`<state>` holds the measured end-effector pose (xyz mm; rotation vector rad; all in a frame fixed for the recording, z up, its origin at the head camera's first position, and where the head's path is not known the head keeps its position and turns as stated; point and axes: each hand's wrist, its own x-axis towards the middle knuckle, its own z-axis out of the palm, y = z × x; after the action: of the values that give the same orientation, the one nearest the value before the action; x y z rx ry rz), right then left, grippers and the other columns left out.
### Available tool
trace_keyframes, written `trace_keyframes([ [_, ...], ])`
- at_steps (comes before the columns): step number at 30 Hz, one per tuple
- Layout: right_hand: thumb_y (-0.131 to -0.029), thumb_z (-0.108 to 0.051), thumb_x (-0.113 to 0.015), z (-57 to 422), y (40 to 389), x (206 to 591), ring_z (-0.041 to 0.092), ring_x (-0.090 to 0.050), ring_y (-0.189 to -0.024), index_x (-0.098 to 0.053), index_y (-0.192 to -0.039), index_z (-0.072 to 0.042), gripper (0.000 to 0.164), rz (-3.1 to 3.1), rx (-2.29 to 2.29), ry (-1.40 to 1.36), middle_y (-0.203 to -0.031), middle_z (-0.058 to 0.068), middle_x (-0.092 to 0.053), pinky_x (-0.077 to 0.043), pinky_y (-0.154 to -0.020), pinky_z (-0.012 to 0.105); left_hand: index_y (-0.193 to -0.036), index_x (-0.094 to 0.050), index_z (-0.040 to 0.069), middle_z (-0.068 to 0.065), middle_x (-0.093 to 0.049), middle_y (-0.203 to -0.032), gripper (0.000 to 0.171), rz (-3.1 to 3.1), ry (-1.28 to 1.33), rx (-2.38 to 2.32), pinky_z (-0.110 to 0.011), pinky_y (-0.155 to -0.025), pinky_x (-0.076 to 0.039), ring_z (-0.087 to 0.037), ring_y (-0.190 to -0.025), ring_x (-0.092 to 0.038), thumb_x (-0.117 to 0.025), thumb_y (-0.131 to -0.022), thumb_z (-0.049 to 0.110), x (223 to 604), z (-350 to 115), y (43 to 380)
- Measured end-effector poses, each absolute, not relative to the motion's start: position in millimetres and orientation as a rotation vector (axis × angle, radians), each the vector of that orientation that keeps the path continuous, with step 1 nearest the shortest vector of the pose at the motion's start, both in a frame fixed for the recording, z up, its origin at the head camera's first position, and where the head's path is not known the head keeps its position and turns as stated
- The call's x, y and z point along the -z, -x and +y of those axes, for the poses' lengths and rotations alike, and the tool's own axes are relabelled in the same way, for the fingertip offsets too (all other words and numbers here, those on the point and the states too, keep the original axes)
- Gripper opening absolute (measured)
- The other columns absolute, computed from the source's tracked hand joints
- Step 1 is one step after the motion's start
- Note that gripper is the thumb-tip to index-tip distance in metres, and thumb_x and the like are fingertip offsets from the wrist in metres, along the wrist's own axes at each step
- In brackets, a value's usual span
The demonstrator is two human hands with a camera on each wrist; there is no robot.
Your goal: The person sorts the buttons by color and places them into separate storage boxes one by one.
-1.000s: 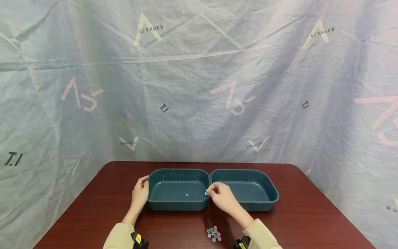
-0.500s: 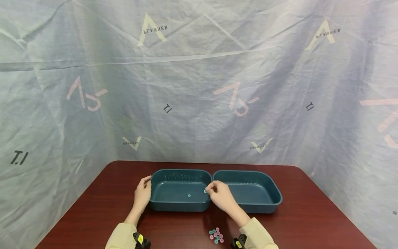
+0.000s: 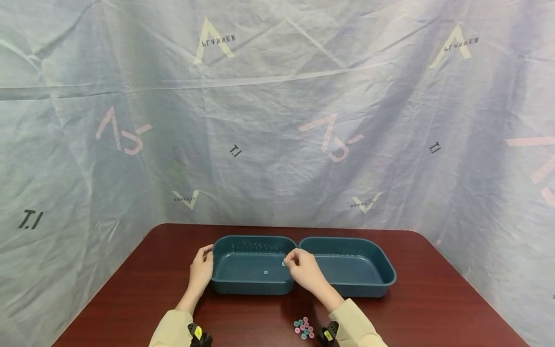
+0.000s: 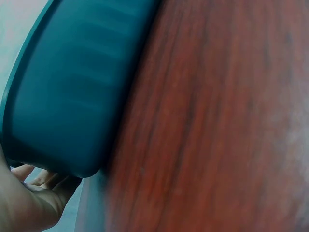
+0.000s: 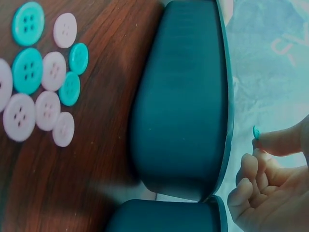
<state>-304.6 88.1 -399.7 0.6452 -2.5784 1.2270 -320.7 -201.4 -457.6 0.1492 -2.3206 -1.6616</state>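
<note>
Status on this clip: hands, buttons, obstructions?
Right hand pinching teal button at left tray. Left hand touching that tray's outer end. Other buttons: one inside, rest clustered on table. No obstruction visible.

your left hand (image 3: 201,270) sits at the left, its fingers bent loosely. your right hand (image 3: 303,270) is to its right, thumb and forefinger pinched together, other fingers curled. both your forearms (image 3: 187,301) slant inward from the near side.

Sheet (image 3: 264,111) behind table (image 3: 130,294), left tray (image 3: 253,288) beside right tray (image 3: 364,290) at lower centre, lone button (image 3: 266,272) in left tray, button cluster (image 3: 303,327) on table at bottom, before trays
</note>
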Motion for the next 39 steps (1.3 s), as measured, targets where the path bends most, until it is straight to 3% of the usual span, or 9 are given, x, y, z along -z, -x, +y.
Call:
trace_keyframes([
  [39,-0.093,-0.007,-0.053,69.3,333.2,405.4,0.009,-0.04,-0.049,-0.062,-0.087,-0.003,0.012,-2.645,-1.091,-0.655,-0.065,0.0,-0.052,-0.035,-0.048,0.023,-0.14,-0.037,0.004,-0.024,-0.041,-0.141,0.041,-2.293,-0.165,1.648,-0.055,-0.098,-0.038,-0.04,-0.128,-0.04,-0.031,-0.102,0.018,460.9,-201.9,324.7],
])
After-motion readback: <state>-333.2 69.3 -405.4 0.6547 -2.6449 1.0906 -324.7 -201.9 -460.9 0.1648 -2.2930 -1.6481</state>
